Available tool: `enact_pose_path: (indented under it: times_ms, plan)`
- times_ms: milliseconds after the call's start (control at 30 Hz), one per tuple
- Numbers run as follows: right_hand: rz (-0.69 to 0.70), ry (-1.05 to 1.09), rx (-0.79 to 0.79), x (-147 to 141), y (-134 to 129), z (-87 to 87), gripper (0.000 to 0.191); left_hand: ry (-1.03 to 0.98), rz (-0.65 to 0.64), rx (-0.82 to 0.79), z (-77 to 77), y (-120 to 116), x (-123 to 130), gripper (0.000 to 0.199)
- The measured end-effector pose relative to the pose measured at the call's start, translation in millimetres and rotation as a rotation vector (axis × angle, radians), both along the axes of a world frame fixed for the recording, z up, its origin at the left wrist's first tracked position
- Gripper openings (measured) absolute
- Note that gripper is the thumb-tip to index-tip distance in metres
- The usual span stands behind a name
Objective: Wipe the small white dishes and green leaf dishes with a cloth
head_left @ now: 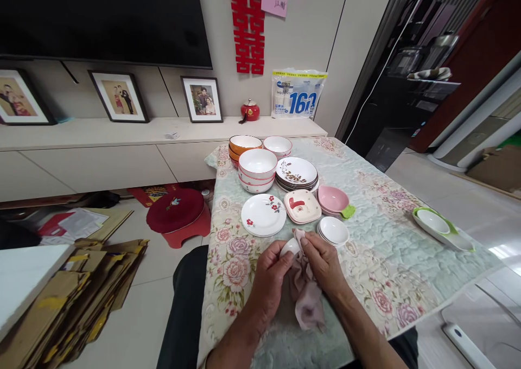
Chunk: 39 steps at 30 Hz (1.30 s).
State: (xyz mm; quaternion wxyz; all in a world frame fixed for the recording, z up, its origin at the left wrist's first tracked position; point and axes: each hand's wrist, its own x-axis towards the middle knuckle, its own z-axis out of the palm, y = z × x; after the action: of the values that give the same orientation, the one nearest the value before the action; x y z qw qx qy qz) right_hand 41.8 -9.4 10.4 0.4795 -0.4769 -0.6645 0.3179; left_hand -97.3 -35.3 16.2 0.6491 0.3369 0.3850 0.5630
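My left hand [271, 274] grips a small white dish [290, 247] at the near middle of the table. My right hand [321, 258] pinches a pinkish cloth [306, 298] against the dish's right side, and the cloth hangs down between my forearms. Just beyond are white plates with red flowers [264, 215], a squarish patterned dish [302, 206] and a stack of small white bowls [334, 230]. A pink bowl [332, 198] with a green handle sits behind the small bowls.
Stacked white bowls [258, 164], orange bowls [245, 142] and brown-patterned plates [297, 171] stand farther back. A green-edged dish [442, 228] lies at the right. Left of the table are a red stool [179, 214] and flattened cardboard [81, 287].
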Motion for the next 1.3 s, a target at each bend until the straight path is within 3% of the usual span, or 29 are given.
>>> enact_pose_path:
  times_ms: [200, 300, 467, 667, 767, 933, 1033, 1200, 1300]
  plan:
    - [0.128, -0.136, 0.183, -4, -5, 3.3, 0.032, 0.338, 0.028, 0.145, 5.1, -2, -2, 0.016]
    - [0.092, -0.070, 0.133, -2, -4, 4.1, 0.031, 0.410, 0.021, 0.191, 9.0, -3, -3, 0.020]
    - [-0.020, 0.057, -0.052, 1, 1, 1.9, 0.036, 0.354, -0.015, 0.224, 8.0, -4, -2, 0.024]
    - [0.122, -0.106, 0.165, -4, -5, 2.8, 0.031, 0.464, 0.040, 0.182, 5.8, -3, -2, 0.016]
    - [0.085, -0.028, 0.109, -4, -5, 3.7, 0.031, 0.365, 0.007, 0.171, 3.8, -2, -2, 0.016]
    - [-0.026, 0.328, -0.319, 0, 0, 1.4, 0.045, -0.095, -0.063, 0.039, 1.0, 1, 2, 0.020]
    - [-0.015, 0.484, -0.442, 0, 1, 1.2, 0.051, -0.275, -0.033, -0.025, 4.3, 2, 3, 0.019]
    - [-0.024, 0.467, -0.390, -1, 3, -0.1, 0.047, -0.351, -0.008, -0.091, 11.2, 2, 4, 0.017]
    - [-0.064, 0.317, -0.201, 0, 5, -3.5, 0.036, -0.326, 0.000, -0.082, 11.4, 1, 5, 0.017]
